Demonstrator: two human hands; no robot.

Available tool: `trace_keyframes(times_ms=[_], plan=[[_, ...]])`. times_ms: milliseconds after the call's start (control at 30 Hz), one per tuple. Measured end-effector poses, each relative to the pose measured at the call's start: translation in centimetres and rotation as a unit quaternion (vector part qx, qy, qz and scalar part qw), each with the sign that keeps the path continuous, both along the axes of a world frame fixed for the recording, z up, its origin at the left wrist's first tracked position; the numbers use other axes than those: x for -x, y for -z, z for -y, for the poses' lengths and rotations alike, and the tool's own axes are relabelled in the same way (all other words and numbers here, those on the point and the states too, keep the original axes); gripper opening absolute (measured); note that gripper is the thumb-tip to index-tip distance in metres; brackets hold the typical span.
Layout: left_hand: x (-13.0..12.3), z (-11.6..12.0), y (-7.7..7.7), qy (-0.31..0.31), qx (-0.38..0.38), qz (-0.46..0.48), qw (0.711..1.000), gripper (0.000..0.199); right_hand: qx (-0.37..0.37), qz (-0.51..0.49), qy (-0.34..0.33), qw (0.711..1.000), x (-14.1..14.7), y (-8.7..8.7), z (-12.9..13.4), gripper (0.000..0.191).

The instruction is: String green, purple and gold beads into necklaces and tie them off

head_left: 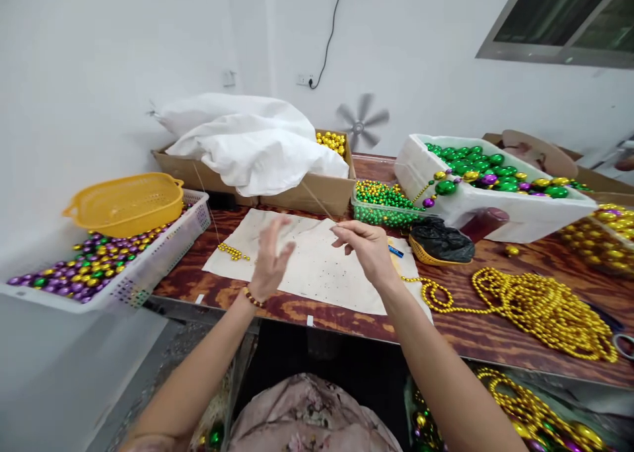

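Note:
My left hand (270, 260) is raised over the white cloth (321, 273), fingers apart and slightly blurred, with nothing seen in it. To its right, my right hand (365, 247) is closed in a pinch on a thin string (317, 199). The string slants up and left toward the cardboard box. A short cluster of small gold beads (232, 252) lies at the cloth's left side, and another fine thread (205, 191) runs up from it. Beyond my right wrist, a gold bead strand (436, 297) leads to a coiled heap of gold bead strands (545, 313).
A white basket (198, 217) of mixed beads with a yellow colander (129, 204) stands left. Behind are a cardboard box (317, 194) under a white sack (257, 141), a bead tub (384, 214) and a foam box (535, 214). Scissors (623, 346) lie far right.

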State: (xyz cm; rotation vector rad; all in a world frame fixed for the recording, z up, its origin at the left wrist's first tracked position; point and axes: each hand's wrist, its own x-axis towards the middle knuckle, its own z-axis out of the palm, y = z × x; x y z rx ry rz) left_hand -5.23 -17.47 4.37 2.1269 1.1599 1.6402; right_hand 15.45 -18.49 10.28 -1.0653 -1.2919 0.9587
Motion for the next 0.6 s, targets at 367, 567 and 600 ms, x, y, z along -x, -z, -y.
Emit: trace_keyframes(times_ms=[367, 567, 600], plan=[[6.3, -3.7, 7.3, 0.03, 0.269, -0.282, 0.92, 0.021, -0.004, -0.25, 0.15, 0.957, -9.1, -2.1, 0.0, 0.013], [10.2, -4.6, 7.2, 0.048, 0.28, -0.283, 0.916, 0.026, 0.033, -0.247, 0.396, 0.884, -18.3, 0.0, 1.8, 0.032], [10.2, -4.5, 7.0, 0.055, 0.281, -0.283, 0.915, 0.026, 0.026, -0.235, 0.417, 0.877, -19.4, 0.0, 1.9, 0.033]])
